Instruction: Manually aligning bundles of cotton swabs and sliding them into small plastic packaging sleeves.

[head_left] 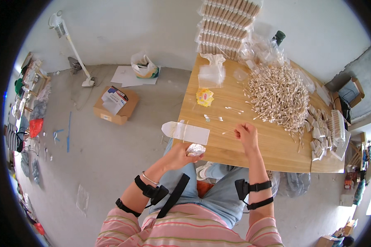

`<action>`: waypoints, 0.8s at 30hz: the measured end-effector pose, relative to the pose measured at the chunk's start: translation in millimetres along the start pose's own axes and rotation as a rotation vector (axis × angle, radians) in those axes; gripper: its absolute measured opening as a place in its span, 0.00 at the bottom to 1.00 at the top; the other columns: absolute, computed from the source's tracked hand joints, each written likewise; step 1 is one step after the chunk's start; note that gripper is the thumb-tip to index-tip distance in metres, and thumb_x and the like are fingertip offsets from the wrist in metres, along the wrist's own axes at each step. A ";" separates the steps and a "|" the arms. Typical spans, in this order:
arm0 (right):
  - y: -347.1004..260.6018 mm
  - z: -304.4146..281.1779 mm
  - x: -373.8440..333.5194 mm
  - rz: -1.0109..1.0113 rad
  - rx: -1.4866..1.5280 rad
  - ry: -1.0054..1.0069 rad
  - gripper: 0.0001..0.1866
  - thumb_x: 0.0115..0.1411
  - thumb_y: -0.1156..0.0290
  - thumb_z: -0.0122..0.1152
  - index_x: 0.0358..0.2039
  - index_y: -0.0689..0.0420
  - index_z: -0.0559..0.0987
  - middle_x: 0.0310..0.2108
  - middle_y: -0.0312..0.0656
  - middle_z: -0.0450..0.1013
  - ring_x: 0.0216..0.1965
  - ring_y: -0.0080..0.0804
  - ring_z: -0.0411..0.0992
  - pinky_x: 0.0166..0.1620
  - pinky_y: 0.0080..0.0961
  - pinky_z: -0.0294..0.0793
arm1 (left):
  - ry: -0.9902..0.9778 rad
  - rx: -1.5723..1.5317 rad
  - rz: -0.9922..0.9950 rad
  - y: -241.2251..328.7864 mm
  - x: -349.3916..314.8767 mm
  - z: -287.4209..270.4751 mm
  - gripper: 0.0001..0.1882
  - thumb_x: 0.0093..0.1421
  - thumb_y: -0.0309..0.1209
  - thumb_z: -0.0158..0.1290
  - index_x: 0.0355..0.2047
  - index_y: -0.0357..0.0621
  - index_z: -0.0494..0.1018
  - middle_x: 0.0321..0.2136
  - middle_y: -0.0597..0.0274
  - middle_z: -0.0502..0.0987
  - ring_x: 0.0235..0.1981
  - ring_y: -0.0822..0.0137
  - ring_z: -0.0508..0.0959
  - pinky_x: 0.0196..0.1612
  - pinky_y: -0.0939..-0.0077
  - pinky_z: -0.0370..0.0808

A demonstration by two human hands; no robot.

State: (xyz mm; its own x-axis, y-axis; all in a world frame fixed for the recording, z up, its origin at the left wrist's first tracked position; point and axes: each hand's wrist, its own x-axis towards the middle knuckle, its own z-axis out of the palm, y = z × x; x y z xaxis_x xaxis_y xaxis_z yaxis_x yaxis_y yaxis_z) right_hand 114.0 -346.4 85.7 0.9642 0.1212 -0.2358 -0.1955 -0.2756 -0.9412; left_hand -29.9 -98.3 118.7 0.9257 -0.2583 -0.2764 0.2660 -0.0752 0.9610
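At the near edge of the wooden worktop [280, 154], the left hand [178, 157] has its grip wrapped round a crinkled silvery packet [196, 150]. With open room rightward, the right hand [247, 136] pinches a slim cotton swab [227, 132] in its grip; farther off bristles a swab heap [278, 94].
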 end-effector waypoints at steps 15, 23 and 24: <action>5.3 6.5 73.0 -0.282 -0.942 0.077 0.08 0.55 0.66 0.61 0.31 0.56 0.76 0.39 0.43 0.72 0.47 0.45 0.67 0.45 0.43 0.71 | 0.076 -0.009 0.083 33.5 -1.3 -2.3 0.12 0.58 0.29 0.58 0.41 0.37 0.76 0.34 0.62 0.80 0.36 0.74 0.78 0.41 0.77 0.74; -120.7 18.2 -71.2 -0.462 -0.178 -0.220 0.01 0.58 0.79 0.56 0.30 0.63 0.75 0.21 0.40 0.72 0.23 0.22 0.68 0.29 0.19 0.68 | 0.205 0.074 0.224 36.7 -18.2 -0.9 0.12 0.55 0.24 0.59 0.41 0.37 0.76 0.36 0.57 0.79 0.38 0.66 0.78 0.43 0.72 0.75; -131.7 13.7 -88.8 -0.512 -0.182 -0.277 0.01 0.57 0.80 0.56 0.30 0.63 0.75 0.22 0.40 0.71 0.23 0.23 0.68 0.29 0.19 0.68 | 0.208 0.140 0.264 38.7 -16.9 1.2 0.13 0.54 0.23 0.60 0.41 0.38 0.76 0.36 0.56 0.78 0.38 0.64 0.78 0.43 0.71 0.74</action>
State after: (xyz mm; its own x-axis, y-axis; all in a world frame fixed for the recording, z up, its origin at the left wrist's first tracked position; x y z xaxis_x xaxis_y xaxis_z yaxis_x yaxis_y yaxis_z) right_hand 51.6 -307.8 227.2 0.8402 0.5187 0.1585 0.3381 -0.2726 -0.9008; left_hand -35.5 -98.0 160.5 0.9963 -0.0859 0.0015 -0.0158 -0.1669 0.9858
